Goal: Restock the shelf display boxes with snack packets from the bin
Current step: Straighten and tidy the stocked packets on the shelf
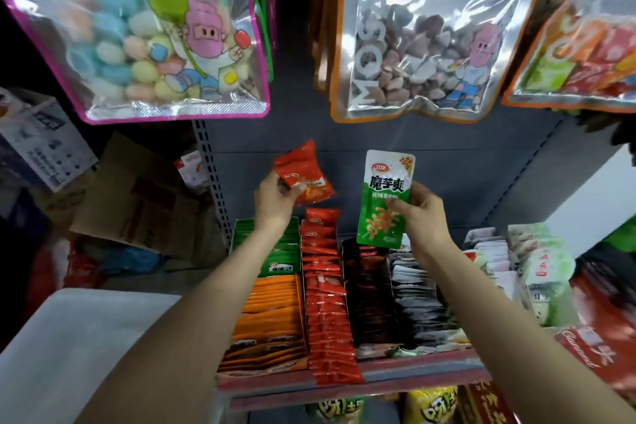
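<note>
My left hand [275, 198] grips a red snack packet [304, 170], held up above the back of the shelf. A green-and-white snack packet [385, 198] stands upright in my right hand [421, 213], over the dark display box. Below them, display boxes run front to back: green packets [280, 253] behind orange packets [268, 317] on the left, a row of red packets [327, 296], a box of dark packets [368, 293], then black-and-white packets [416, 293]. The bin is not clearly seen.
Large clear candy bags hang overhead: a pink-edged bag [144, 31] and an orange-edged bag [426, 31]. Cardboard boxes [137, 196] lie on the floor at left. A white surface [69, 348] is at lower left. The shelf edge [344, 385] runs in front, with more packets at right.
</note>
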Action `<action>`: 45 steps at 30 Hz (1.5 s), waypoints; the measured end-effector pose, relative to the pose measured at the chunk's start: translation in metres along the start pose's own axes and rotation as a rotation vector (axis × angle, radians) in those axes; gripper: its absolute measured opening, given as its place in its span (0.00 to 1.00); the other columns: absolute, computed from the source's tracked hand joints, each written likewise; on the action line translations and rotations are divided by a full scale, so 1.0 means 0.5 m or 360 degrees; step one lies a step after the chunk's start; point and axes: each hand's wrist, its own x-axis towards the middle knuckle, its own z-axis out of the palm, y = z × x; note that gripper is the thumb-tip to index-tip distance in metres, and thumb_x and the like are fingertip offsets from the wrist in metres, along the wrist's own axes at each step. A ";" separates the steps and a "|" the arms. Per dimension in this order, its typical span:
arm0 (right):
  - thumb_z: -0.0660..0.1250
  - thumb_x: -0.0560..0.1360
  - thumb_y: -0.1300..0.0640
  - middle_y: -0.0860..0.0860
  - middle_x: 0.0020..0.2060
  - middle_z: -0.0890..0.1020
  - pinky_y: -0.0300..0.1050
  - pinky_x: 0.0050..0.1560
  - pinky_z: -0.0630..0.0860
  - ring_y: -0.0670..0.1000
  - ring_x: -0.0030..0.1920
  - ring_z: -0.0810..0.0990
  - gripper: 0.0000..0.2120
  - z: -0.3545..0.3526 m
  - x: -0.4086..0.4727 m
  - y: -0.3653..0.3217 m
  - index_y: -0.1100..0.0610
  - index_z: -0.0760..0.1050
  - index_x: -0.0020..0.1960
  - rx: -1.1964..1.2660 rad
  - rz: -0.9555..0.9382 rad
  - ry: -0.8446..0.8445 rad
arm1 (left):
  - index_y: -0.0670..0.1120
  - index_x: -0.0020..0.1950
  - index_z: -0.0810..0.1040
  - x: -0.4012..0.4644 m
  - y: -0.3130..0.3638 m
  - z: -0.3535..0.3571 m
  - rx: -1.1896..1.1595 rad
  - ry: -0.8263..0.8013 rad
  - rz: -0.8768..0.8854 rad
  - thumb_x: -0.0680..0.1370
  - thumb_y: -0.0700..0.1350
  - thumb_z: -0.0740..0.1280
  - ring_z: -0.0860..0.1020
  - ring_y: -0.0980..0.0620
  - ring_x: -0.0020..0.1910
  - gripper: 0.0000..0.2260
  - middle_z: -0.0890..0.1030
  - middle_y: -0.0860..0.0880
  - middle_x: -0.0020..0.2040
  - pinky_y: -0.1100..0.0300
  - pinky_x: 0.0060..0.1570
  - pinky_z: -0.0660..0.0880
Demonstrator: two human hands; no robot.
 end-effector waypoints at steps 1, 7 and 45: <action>0.64 0.73 0.73 0.50 0.39 0.83 0.41 0.36 0.79 0.45 0.34 0.83 0.13 0.002 0.000 -0.001 0.59 0.76 0.52 -0.0007 0.0001 0.0000 | 0.45 0.50 0.76 -0.006 -0.008 0.001 0.0031 -0.0132 0.0005 0.72 0.41 0.72 0.80 0.48 0.49 0.09 0.82 0.45 0.51 0.50 0.54 0.77; 0.64 0.73 0.73 0.49 0.38 0.82 0.39 0.34 0.78 0.44 0.33 0.83 0.12 0.028 -0.001 -0.001 0.60 0.76 0.52 0.0001 0.0016 -0.0009 | 0.51 0.46 0.75 -0.015 -0.031 -0.014 0.0033 -0.0478 -0.0062 0.72 0.38 0.72 0.80 0.47 0.51 0.11 0.81 0.47 0.51 0.46 0.56 0.76; 0.58 0.75 0.69 0.52 0.52 0.81 0.53 0.54 0.78 0.54 0.53 0.80 0.20 0.099 0.042 0.044 0.54 0.69 0.64 -0.0551 0.0030 -0.0197 | 0.46 0.55 0.77 0.051 -0.001 -0.057 0.0782 -0.0911 0.0441 0.75 0.42 0.70 0.77 0.48 0.53 0.09 0.81 0.48 0.50 0.55 0.52 0.72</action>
